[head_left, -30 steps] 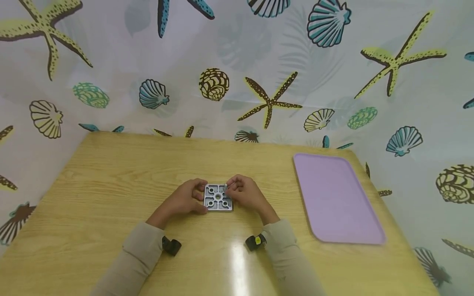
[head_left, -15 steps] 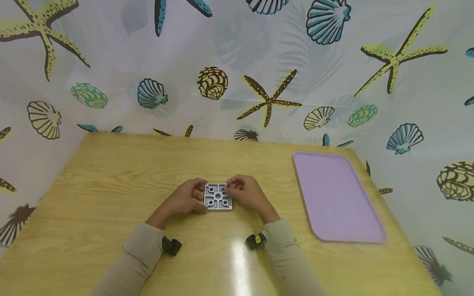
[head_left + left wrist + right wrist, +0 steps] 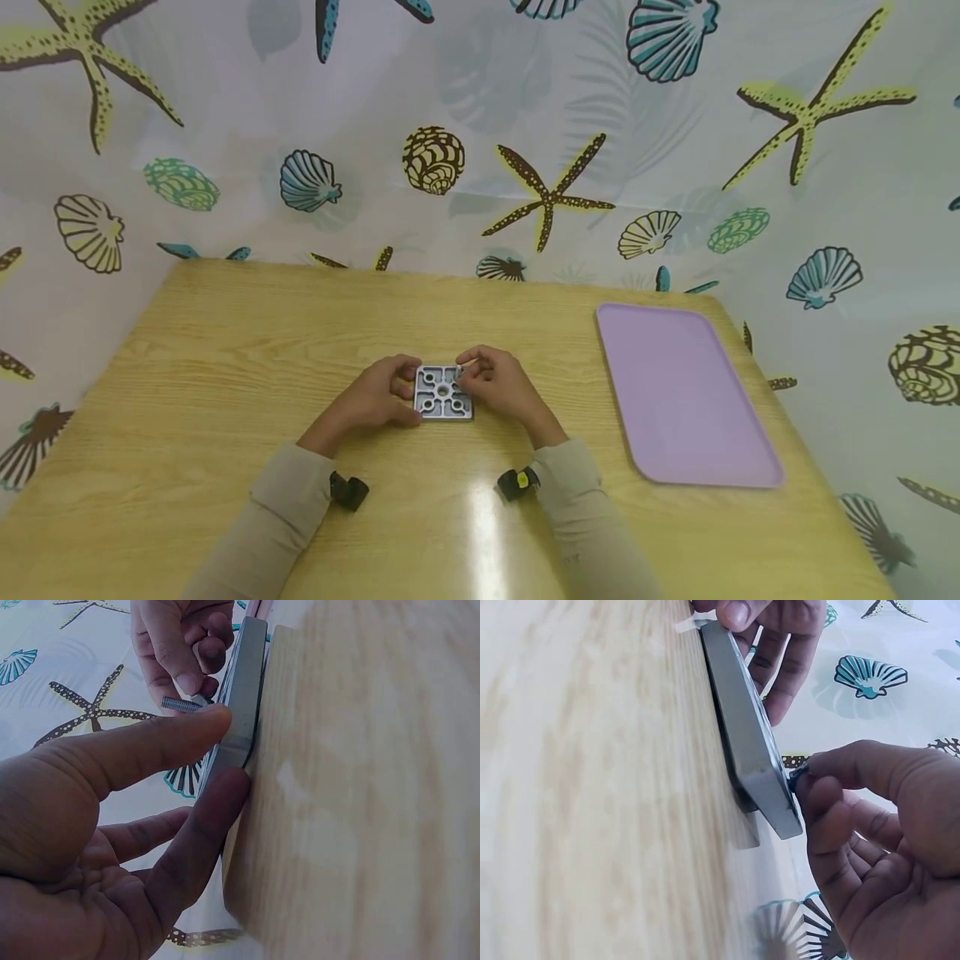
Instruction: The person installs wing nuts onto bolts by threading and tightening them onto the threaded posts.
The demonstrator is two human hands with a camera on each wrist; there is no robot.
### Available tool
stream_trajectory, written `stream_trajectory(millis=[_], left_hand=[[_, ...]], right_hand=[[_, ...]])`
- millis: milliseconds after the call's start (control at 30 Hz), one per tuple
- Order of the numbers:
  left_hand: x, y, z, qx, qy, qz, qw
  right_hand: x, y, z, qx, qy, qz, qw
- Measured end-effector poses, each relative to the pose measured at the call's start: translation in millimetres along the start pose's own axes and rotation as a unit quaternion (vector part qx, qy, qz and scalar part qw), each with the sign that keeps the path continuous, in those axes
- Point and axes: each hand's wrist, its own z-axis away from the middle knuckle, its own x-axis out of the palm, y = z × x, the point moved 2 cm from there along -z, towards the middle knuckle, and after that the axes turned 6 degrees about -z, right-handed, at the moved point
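A square grey metal plate (image 3: 443,407), with ribs, a ring in its centre and a round hole near each corner, lies on the table in the head view. My left hand (image 3: 381,392) grips its left side, thumb at the near corner and fingers at the far one. At the far right corner hole, my right hand (image 3: 495,385) pinches a small threaded bolt (image 3: 180,704). In the left wrist view the bolt's thread points away from the plate. Fingertips hide most of the bolt in the right wrist view, right at the plate's face.
A flat lilac tray (image 3: 693,400) lies at the right of the wooden table (image 3: 262,333). Behind and beside the table hangs a white cloth (image 3: 360,92) printed with shells and starfish. Each wrist wears a small black camera.
The bolt has shifted its tilt between my right fingertips and shows upright again at the same corner. My left hand keeps its grip on the plate. The head view has tipped slightly.
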Motion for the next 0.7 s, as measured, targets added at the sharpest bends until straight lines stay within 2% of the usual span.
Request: stream_trajectory(millis=[167,500,700], left_hand=[[-0.6,0.1,0.6,-0.001,0.0,-0.004,1.0],[-6.8,2.6,0.1,-0.003,0.002,-0.007,1.0],[-3.5,-1.7,0.9,0.008,-0.001,-0.011,0.9999]], right_hand=[[2.5,-1.5,-1.0,-0.013,-0.001,0.029,0.9995],[-4.5,-5.1,-3.3,0.006,0.023,0.043,0.9988],[-6.0,-0.3,-0.4,0.024,0.028,0.051,0.998]])
